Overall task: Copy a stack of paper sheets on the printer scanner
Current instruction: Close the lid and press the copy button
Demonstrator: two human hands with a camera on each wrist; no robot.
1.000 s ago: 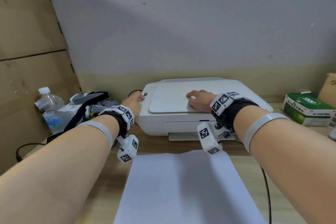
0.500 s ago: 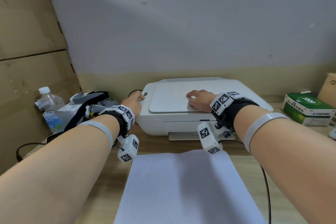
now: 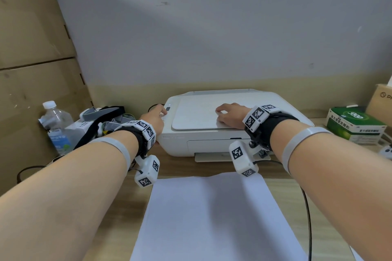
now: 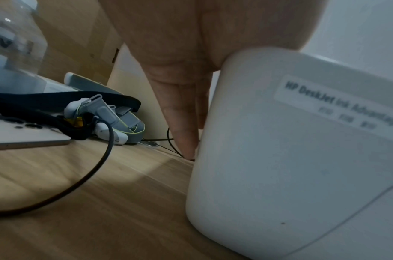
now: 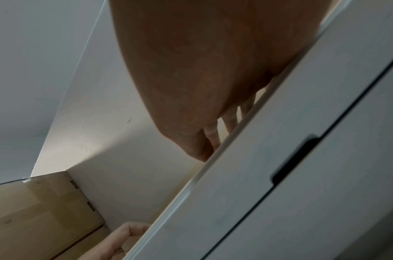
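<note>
- Printer (image 3: 212, 140): white plastic, smooth, faint sheen.
- Paper sheets (image 3: 212, 218): matt white, flat.
- Tabletop (image 4: 80, 202): pale wood grain, smooth.
- Water bottle (image 3: 55, 127): clear glossy plastic.
- Strap (image 4: 57, 98): black woven cloth.
- Medicine box (image 3: 356, 127): green glossy card.

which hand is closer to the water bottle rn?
Left. The left hand rests at the printer's left front corner, on the side where the water bottle stands. The right hand lies on the scanner lid, farther from it.

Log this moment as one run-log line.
left hand on printer control corner | right hand resting on closed scanner lid | paper stack on desk
</note>
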